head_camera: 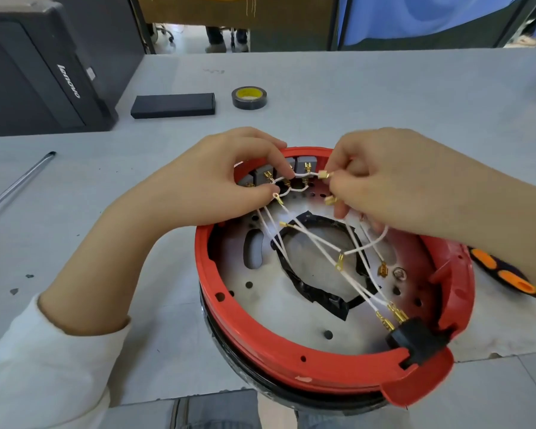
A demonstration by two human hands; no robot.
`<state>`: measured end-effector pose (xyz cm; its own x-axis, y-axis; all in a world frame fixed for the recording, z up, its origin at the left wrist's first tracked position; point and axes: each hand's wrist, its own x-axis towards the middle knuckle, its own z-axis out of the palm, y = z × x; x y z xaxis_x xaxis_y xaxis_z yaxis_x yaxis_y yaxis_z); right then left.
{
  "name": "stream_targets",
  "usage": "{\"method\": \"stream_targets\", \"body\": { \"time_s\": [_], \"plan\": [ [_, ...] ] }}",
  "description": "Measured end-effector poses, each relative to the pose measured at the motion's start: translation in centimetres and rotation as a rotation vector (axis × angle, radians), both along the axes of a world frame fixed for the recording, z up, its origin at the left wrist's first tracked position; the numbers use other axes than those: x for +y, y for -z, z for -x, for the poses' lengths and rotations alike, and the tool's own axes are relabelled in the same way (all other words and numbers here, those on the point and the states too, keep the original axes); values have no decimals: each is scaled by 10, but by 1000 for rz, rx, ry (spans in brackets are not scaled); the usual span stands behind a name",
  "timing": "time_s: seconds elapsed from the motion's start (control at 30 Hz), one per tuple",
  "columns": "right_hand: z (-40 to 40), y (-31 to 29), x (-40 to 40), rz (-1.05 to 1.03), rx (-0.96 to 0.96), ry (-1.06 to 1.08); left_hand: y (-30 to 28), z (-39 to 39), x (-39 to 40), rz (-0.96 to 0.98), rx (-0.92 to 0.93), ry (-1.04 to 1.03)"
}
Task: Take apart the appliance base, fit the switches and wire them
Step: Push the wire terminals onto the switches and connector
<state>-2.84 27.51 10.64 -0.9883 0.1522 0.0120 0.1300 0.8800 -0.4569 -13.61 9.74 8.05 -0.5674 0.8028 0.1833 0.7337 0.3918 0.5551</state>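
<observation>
- Head view, the step: the red appliance base [291, 345] lies opened, inside up, at the near edge of the grey table [384, 97], so the taking apart looks finished. A row of grey switches [305, 165] already sits in the far wall of the base. By my reading the wiring is in hand, with the switches fitted.
- Head view, the wires: white wires [319, 239] with brass terminals run from the black socket [415, 339] at the near right rim across the metal plate toward the switches. Several terminals hang loose over the plate, unconnected.
- Head view, next move: it likely calls for lining up the held terminal with a bare switch tab and pushing it on straight, while keeping the other leads from tangling.
- Head view, left hand [211, 178]: fingers curled down at the switches, thumb and forefinger pinching a white wire just in front of the row; a ring terminal [277, 198] shows by the thumb.
- Head view, right hand [384, 181]: fingers curled, pinching a brass terminal [324, 174] at its fingertips just beside the rightmost switch, other wires trailing under the palm.
- Head view, around: tape roll [248, 97], black box [173, 105], and an orange-and-black tool handle [505, 275] to the right.
</observation>
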Motion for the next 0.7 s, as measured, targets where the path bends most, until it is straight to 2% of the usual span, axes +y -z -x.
{"method": "stream_targets", "body": {
  "time_s": [0.07, 0.13, 0.27, 0.37, 0.43, 0.53, 0.63, 0.7],
  "plan": [
    [2, -1, 5, 154, 133, 56, 0, -1, 0, 0, 7, 2],
    [3, -2, 8, 187, 217, 92, 1, -3, 1, -3, 24, 4],
    [3, 7, 4, 118, 57, 62, -1, -6, 4, -34, 81, 16],
    [2, 9, 4, 52, 43, 76, -4, -5, 10, -58, 90, 17],
    [1, 8, 6, 78, 3, 96, -6, -3, 17, -8, 153, 38],
    [0, 3, 7, 359, -44, 108, -6, -2, 31, 65, 229, 110],
    [-1, -1, 5, 674, 7, 143, -5, -4, 38, 65, 237, 144],
    [-1, -2, 3, 813, 36, 154, -3, -5, 39, 34, 215, 147]
  ]
}}
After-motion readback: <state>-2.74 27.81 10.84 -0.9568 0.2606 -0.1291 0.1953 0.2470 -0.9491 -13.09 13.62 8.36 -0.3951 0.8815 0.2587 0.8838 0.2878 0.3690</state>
